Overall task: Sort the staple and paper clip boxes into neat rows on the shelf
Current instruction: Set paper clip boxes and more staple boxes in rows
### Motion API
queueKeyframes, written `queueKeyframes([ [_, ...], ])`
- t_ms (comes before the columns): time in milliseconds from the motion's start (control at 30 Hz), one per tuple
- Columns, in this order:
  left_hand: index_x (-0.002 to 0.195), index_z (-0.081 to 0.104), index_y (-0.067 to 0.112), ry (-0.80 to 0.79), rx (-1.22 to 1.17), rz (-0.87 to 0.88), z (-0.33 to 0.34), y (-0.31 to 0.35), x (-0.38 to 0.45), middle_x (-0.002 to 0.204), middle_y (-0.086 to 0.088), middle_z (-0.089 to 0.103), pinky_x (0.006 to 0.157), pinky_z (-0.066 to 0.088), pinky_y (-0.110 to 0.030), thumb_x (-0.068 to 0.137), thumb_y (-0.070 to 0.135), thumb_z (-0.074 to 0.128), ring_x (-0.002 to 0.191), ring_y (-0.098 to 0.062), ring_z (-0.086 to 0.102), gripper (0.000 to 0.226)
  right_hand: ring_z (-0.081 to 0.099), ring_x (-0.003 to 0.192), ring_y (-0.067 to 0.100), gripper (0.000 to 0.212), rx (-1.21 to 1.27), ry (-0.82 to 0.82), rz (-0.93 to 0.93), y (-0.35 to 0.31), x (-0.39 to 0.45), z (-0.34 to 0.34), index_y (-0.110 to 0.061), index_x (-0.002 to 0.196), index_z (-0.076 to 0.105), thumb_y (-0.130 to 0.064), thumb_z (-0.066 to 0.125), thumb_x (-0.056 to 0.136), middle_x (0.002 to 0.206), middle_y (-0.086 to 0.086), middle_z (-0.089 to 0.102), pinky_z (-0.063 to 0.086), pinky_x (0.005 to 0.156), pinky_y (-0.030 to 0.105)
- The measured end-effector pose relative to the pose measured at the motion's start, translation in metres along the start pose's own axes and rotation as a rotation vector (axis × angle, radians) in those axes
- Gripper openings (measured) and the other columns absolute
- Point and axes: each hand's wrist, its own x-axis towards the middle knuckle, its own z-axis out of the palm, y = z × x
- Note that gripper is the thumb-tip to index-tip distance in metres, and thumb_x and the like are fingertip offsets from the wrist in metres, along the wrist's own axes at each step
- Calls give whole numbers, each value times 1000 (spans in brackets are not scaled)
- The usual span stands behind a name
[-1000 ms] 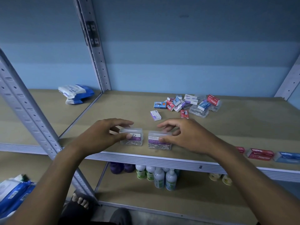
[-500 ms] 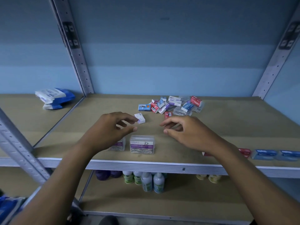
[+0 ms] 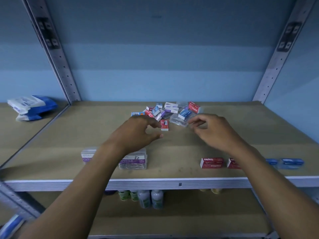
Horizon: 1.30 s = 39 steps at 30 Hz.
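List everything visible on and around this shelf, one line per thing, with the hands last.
paper clip boxes: two, clear with purple labels, front edge, left of centre
red staple boxes: two, red and white, front edge, right of centre
blue boxes: two, blue, front edge, far right
mixed pile: many small boxes, red, blue, purple, white, clear, rear centre
single red box: one, red, just in front of the pile
packets: a stack, white and blue, neighbouring shelf on the left
bottles: several, green and pale, lower shelf
left hand: empty, near the single red box
right hand: empty, near the pile
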Motion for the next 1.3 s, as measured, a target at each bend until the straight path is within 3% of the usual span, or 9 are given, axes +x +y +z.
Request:
queueKeyframes([
  [67,114,68,35,3,0,-23,3,6,14,113,18,62,86,45,-23,80,46,73,100,-5,55,36,64,92,0,20,-2,54,34,5,15,-1,-36,106,71,-26,67,90,99,-17,70,38,69,2],
  [167,115,68,32,-25,-11,-50,2,13,35,107,17,56,85,40,-21,77,38,80,102,-5,52,40,60,93,10,23,-30,123,50,10,43,-3,-32,112,70,-28,71,89,104,-7,67,40,70,19],
  [400,118,67,21,-176,205,-14,10,13,75,125,1,61,97,46,-35,77,31,80,118,-20,54,44,58,113,25,29,-181,92,-18,27,96,-3,-27,120,68,-32,66,92,112,10,67,40,82,27],
  [600,114,70,23,-249,248,50,25,9,88,116,1,65,91,48,-30,81,26,72,109,-20,58,33,63,100,24,17,-202,66,-34,24,108,5,-18,101,77,-23,72,86,100,4,73,49,81,31],
  [767,112,70,22,-241,221,51,33,2,91,109,3,65,80,39,-22,82,23,74,103,-17,59,30,66,93,22,11,-214,100,-33,29,113,6,-17,85,79,-10,70,83,92,2,75,53,79,31],
  [900,105,68,20,-201,166,19,31,4,89,94,10,58,81,47,-28,73,21,81,93,-15,56,35,64,91,21,14,-145,115,-9,28,106,0,-21,91,75,-11,72,82,94,6,74,44,69,26],
  [1000,102,64,21,-230,147,-25,26,10,84,104,7,61,86,52,-35,67,23,82,95,-16,59,39,64,89,20,18,-87,121,6,27,93,-8,-26,94,68,-12,70,84,87,3,72,40,60,17],
  [1133,97,68,19,-252,201,-27,16,19,74,100,5,58,74,45,-25,73,20,80,91,-14,54,27,60,79,9,25,-80,108,29,14,70,-17,-31,96,65,-9,67,84,85,-3,71,33,56,7],
  [1300,93,73,19,-241,233,-102,-3,35,56,106,1,66,85,52,-30,76,37,77,101,-18,61,26,63,75,2,32,-8,7,38,-1,29,-16,-30,105,68,-12,75,80,85,-6,74,40,60,17],
])
